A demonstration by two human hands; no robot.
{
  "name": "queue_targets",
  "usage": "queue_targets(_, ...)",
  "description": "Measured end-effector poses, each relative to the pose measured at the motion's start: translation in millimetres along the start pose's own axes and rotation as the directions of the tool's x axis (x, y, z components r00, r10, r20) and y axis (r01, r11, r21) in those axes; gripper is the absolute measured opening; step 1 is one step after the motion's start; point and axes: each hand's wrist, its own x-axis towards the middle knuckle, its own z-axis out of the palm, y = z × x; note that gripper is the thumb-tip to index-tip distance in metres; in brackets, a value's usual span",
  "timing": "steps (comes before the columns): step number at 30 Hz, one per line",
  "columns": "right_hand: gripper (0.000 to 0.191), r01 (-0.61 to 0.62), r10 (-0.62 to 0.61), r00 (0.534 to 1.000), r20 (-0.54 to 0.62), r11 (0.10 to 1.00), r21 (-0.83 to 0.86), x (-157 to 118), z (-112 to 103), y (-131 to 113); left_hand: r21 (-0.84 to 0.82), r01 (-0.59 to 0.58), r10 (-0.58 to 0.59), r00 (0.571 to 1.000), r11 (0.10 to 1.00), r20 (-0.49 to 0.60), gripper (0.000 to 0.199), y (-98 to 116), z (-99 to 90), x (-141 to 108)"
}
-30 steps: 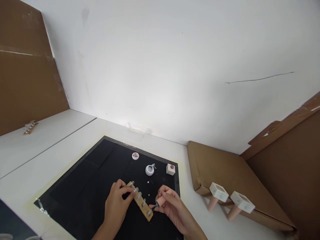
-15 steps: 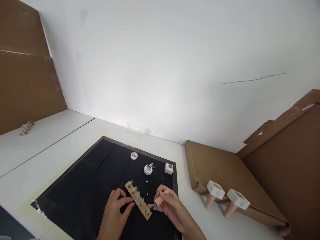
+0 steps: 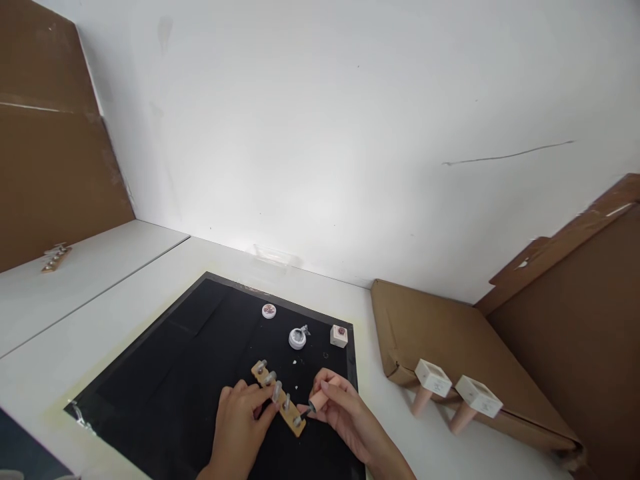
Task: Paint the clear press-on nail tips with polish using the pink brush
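Diagonally on the black mat [image 3: 190,360] lies a narrow wooden nail-tip stand [image 3: 287,419], with several clear-looking false nails raised along it. My left hand [image 3: 243,417] grips the stand from its left side, thumb and index finger near the middle nails. Pinched in my right hand [image 3: 343,410] is a nail polish brush [image 3: 318,401] with a pink cylindrical handle. Its dark tip meets or nearly meets the nail at the stand's near end; exact contact is too small to tell. Beyond my right hand stands a square white polish bottle [image 3: 339,337], uncapped, its opening dark.
A small open white jar [image 3: 297,339] and a round patterned lid [image 3: 269,311] lie farther back on the mat. Two pink-handled white bottles [image 3: 433,378] are by a cardboard box [image 3: 450,333] at right. Another nail-tip stand [image 3: 57,258] sits far left.
My left hand has moved slightly right, its fingers now reaching onto the stand's middle. The brush stays by the near-end nail, almost unmoved.
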Motion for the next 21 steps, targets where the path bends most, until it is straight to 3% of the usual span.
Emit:
queue_targets(7,0.027,0.011,-0.011,1.000,0.002,1.000,-0.005,-1.4,1.6,-0.2,0.022,-0.006,0.005,1.000,1.000,0.019,0.021,1.3,-1.5,-3.7)
queue_targets(16,0.029,0.011,-0.011,1.000,0.010,1.000,-0.020,-1.6,0.5,0.6,0.046,-0.148,0.140,0.978,0.988,0.152,0.021,-38.6,-15.2,-14.0)
queue_targets(21,0.030,0.012,-0.012,1.000,0.006,0.999,-0.034,0.6,-2.8,2.2,0.058,-0.198,0.184,0.965,0.979,0.189,0.019,-42.2,-20.2,-12.3)
